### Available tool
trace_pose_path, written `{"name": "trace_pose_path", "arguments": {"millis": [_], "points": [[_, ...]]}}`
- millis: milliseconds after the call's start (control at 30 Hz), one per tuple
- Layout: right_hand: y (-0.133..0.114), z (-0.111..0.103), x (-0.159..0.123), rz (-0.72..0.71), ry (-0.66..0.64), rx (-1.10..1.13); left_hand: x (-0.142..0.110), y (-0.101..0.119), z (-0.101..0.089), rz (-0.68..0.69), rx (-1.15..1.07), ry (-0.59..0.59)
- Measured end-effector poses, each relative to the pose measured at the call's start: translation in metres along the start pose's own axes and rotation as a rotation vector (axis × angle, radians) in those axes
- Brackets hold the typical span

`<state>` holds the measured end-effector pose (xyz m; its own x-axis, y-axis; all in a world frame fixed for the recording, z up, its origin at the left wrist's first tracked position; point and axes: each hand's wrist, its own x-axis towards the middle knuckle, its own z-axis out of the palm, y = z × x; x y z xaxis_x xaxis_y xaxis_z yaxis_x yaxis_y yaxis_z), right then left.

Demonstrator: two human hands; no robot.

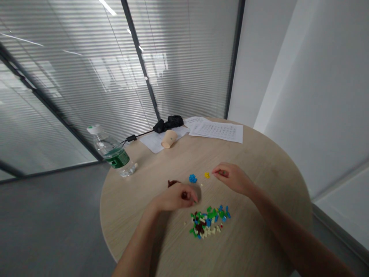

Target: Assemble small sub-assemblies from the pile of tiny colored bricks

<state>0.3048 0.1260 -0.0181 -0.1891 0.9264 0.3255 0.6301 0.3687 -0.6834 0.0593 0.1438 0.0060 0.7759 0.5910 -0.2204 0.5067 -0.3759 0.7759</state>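
My left hand (176, 197) is closed with curled fingers, beside a mixed pile of small toy building bricks (209, 222) in green, blue, brown and cream. Something dark brown shows in its curl, too small to name. Partly hidden behind this hand lies a group of brown bricks (173, 182). My right hand (232, 177) is closed just right of a little cluster of yellow bricks (206, 175); a greenish speck shows at its fingers, but I cannot make it out. A cluster of blue bricks (193, 178) sits between the hands.
On the round wooden table (138, 207), a clear plastic bottle (111, 150) with a green label stands at the left. Toward the back are a tipped paper cup (169, 139), a black bundled object (173, 122) with a cord, and printed sheets (219, 130). Glass with blinds rises behind.
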Motion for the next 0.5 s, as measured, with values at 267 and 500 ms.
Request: {"name": "trace_pose_path", "arguments": {"millis": [267,500], "points": [[-0.019,0.027,-0.006,0.182,-0.199,0.697,0.009,0.01,0.007,0.202,0.004,0.429],[-0.026,0.036,-0.006,0.217,-0.17,0.842,0.014,0.012,0.014,0.291,0.053,0.467]]}}
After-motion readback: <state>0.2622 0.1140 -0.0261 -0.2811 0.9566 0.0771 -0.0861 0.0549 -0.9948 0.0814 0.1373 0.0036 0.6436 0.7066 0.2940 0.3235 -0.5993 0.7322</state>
